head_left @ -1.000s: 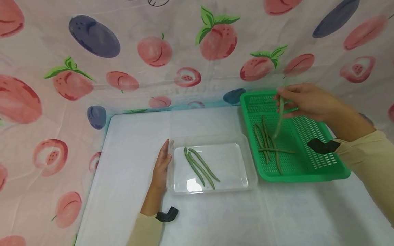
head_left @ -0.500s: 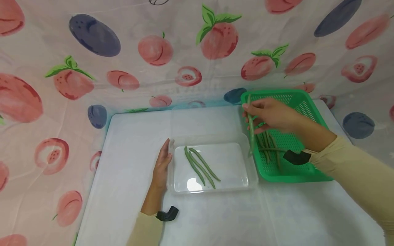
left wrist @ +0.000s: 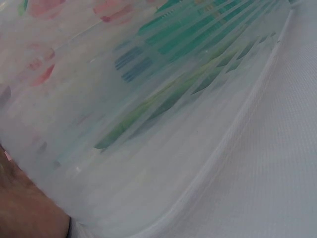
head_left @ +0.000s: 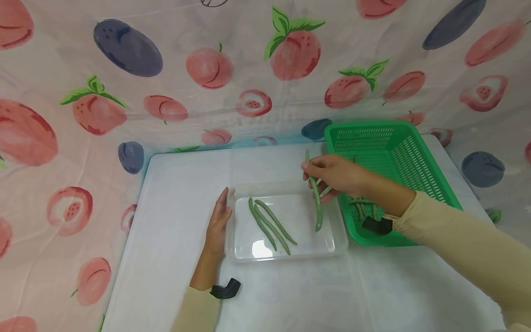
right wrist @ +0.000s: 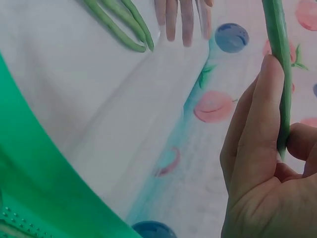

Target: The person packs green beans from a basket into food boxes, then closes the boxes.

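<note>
Some beans (head_left: 361,201) are too covered or blurred for us to count.
In the head view, the right arm (head_left: 386,189) and sleeve (head_left: 460,242) hide part of the basket (head_left: 419,166). Through the tub (left wrist: 163,168) wall, the left wrist view gives us only smeared beans. The right wrist view's top edge cuts off the held bean (right wrist: 280,49) and left hand (right wrist: 186,22).

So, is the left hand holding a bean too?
No, the left hand rests against the clear container; only the right hand holds a bean.
</note>
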Demonstrator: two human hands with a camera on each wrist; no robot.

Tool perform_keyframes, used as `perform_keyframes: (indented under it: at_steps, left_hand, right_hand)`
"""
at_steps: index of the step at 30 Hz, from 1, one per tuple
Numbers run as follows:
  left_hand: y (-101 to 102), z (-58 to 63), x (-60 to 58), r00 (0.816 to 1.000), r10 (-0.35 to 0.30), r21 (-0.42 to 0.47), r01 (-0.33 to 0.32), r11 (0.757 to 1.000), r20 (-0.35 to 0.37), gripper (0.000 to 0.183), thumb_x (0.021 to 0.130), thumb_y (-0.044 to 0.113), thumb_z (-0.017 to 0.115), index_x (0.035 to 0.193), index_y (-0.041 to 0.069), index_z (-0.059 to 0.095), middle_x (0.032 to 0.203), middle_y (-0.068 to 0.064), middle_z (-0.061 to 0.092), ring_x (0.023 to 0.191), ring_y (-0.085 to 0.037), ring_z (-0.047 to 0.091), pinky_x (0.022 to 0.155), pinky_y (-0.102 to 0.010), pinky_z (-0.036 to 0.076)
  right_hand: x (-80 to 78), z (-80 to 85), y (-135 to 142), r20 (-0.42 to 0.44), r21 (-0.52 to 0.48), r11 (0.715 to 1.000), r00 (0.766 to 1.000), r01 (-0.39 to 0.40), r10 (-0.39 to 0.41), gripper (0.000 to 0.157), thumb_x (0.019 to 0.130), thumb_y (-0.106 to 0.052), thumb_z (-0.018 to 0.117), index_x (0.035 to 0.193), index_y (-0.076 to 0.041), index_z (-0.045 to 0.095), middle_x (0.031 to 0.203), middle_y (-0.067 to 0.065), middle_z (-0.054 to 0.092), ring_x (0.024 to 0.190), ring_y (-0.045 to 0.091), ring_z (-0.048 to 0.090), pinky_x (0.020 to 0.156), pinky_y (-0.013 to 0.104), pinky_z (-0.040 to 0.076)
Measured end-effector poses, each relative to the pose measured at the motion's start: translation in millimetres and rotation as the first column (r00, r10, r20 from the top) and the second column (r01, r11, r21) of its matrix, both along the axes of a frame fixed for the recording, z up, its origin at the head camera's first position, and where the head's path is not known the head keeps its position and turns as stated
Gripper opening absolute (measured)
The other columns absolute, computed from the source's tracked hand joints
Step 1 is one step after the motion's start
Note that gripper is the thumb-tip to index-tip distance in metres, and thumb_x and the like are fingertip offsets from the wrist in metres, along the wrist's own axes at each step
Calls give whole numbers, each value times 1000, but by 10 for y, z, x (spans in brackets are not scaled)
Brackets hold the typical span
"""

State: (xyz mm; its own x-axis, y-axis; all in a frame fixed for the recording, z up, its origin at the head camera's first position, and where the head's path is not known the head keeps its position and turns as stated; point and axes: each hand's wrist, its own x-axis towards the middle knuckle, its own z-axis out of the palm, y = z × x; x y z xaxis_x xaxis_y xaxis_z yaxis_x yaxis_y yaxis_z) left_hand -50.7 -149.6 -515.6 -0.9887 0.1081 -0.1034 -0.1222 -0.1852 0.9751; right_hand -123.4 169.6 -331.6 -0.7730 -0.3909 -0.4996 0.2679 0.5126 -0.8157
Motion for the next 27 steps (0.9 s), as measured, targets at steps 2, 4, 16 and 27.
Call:
perform_keyframes:
  at_steps: [2, 4, 16, 27]
  left_hand:
    - [0, 0, 1, 1000, -1, 0, 1, 1000, 3, 57, 108, 32, 40, 162, 35, 25, 168, 22, 21, 157, -11, 19, 124, -52, 27]
    - [1, -2, 3, 1000, -4, 3, 4, 1000, 5, 57, 108, 32, 40, 162, 35, 25, 168, 22, 21, 157, -12, 18, 124, -52, 27]
    - [0, -7, -2, 1000, 1, 15, -1, 1000, 7, 57, 107, 31, 41, 162, 34, 25, 168, 21, 22, 157, -10, 19, 125, -50, 26]
    - [-3, -9, -10, 1000, -7, 20, 7, 1000, 8, 57, 108, 27, 39, 163, 33, 23, 169, 19, 20, 158, -16, 18, 123, -51, 30]
  right_hand:
    - [2, -21, -25, -1, -5, 1000, 1000, -5, 5, 46, 107, -43, 49, 115, 0, 61, 88, 10, 62, 76, 22, 69, 67, 42, 64]
    - [-2, -45, -43, 1, -9, 1000, 1000, -5, 5, 46, 106, -44, 50, 114, 0, 62, 88, 10, 62, 76, 22, 69, 68, 43, 64]
    - [-4, -139, -117, 34, 2, 1000, 999, -1, 1, 44, 106, -44, 50, 111, -2, 63, 89, 11, 62, 78, 25, 67, 65, 40, 64]
    - [-2, -174, -129, 90, 5, 1000, 996, -11, 11, 47, 107, -43, 50, 119, -1, 65, 91, 8, 60, 74, 21, 65, 68, 40, 64]
